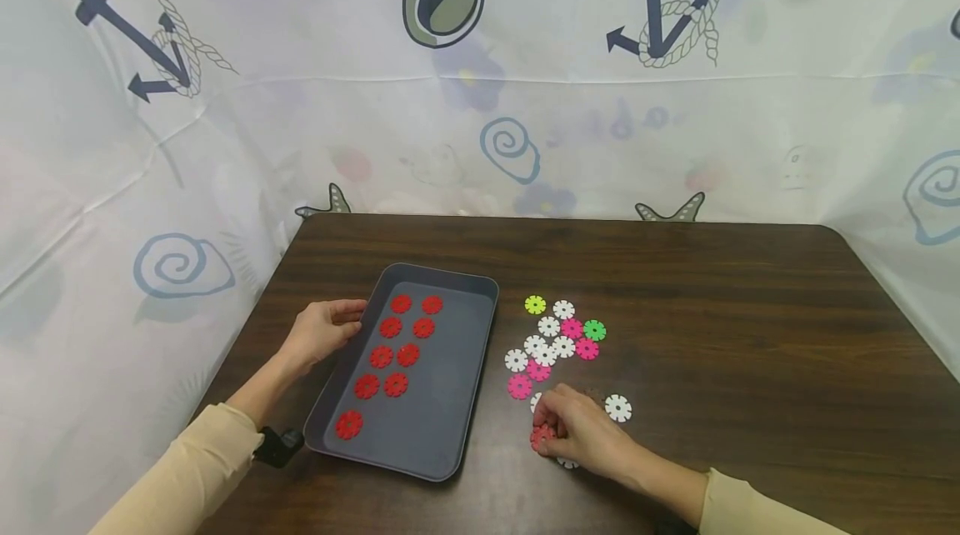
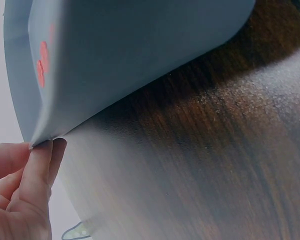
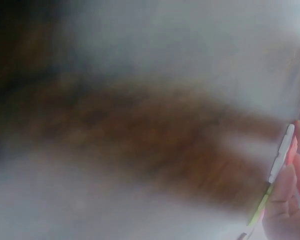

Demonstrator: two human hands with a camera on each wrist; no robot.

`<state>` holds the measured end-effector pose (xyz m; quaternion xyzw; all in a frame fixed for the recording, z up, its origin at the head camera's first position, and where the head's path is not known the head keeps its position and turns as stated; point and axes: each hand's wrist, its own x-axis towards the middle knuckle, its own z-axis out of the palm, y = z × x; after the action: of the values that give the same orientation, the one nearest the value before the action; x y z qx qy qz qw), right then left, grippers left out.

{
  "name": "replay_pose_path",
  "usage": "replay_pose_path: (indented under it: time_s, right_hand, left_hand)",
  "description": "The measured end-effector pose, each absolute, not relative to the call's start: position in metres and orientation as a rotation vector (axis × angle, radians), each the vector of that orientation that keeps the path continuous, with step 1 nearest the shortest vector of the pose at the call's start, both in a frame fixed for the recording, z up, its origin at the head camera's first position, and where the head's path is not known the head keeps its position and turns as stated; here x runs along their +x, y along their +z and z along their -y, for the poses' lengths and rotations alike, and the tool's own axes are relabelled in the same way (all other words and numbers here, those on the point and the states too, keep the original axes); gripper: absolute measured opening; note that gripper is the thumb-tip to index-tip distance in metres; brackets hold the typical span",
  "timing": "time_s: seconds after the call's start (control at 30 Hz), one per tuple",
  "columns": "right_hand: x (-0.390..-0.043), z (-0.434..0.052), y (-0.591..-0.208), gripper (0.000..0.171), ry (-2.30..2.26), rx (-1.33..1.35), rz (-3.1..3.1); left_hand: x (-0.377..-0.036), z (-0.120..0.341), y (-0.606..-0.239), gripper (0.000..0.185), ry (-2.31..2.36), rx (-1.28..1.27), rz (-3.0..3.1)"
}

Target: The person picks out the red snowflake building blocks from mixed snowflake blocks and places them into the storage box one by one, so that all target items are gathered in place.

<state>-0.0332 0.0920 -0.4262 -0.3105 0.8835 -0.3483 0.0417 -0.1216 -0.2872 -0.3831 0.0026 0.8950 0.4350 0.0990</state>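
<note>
A grey tray lies on the dark wooden table, holding several red notched discs in two rows. My left hand touches the tray's left rim; in the left wrist view its fingertips press the tray at its edge. My right hand rests on the table right of the tray, its fingers pinching a red disc. A loose cluster of white, pink, green and yellow discs lies just beyond it. The right wrist view is blurred; the fingers hold thin discs edge-on.
One white disc lies alone right of my right hand. A small black object sits by my left sleeve at the tray's near corner. A printed curtain walls off the table's back and sides.
</note>
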Motion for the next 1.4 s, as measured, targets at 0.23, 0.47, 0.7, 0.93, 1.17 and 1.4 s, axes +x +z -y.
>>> replay_pose_path:
  time_s: [0.23,0.47,0.7,0.93,1.17,1.4]
  right_hand:
    - [-0.032,-0.091,-0.424,0.027,-1.07,-0.903,-2.68]
    - [-0.031,-0.09,-0.423,0.027,-1.044,-0.907,-2.695]
    - [-0.033,-0.09,-0.421,0.027,-1.058,-0.932,-2.697]
    - [-0.039,-0.092,-0.42,0.026,-1.209,-0.84,-2.566]
    - [-0.046,-0.094,-0.419,0.022,-1.304,-0.748,-2.431]
    - [-0.052,-0.09,-0.41,0.017,-1.474,-0.582,-2.226]
  left_hand:
    - [-0.121,0.287,-0.382,0.04,1.291,0.007,-2.638]
    - [-0.121,0.288,-0.382,0.04,1.278,0.003,-2.639]
    - [-0.122,0.288,-0.382,0.04,1.27,0.013,-2.648]
    - [-0.122,0.288,-0.383,0.04,1.277,0.014,-2.642]
    - [-0.123,0.288,-0.383,0.04,1.278,0.0,-2.642]
    - [-0.123,0.289,-0.384,0.04,1.267,0.0,-2.65]
